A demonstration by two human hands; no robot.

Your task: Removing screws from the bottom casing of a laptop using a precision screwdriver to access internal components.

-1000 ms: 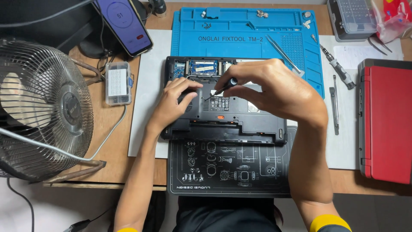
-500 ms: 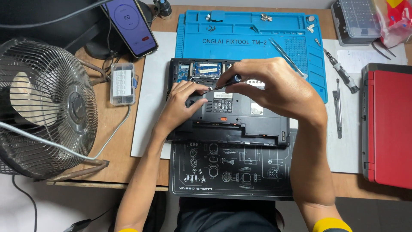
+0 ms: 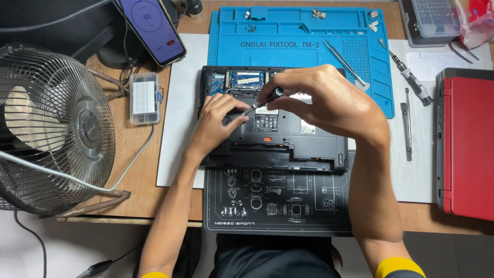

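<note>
Wooden desk (image 3: 170,195) boards carried the whole job, with a round wire-caged metal fan (image 3: 51,128) at the left and a red hard-shelled case (image 3: 468,144) at the right. Far across lay a blue silicone repair mat (image 3: 288,31), and near the person a black printed work mat (image 3: 278,203).

Between the mats sat the black upturned laptop base (image 3: 288,141), its far bay open on green boards.

The left hand (image 3: 218,126) pressed flat on the base, fingers curled beside the tip. The right hand (image 3: 321,100) pinched a slim black-handled screwdriver (image 3: 267,99), slanted down toward the chassis.

Doing this well probably meant keeping the driver square to the screw, pressing lightly, and bracing the base so nothing slid.
</note>
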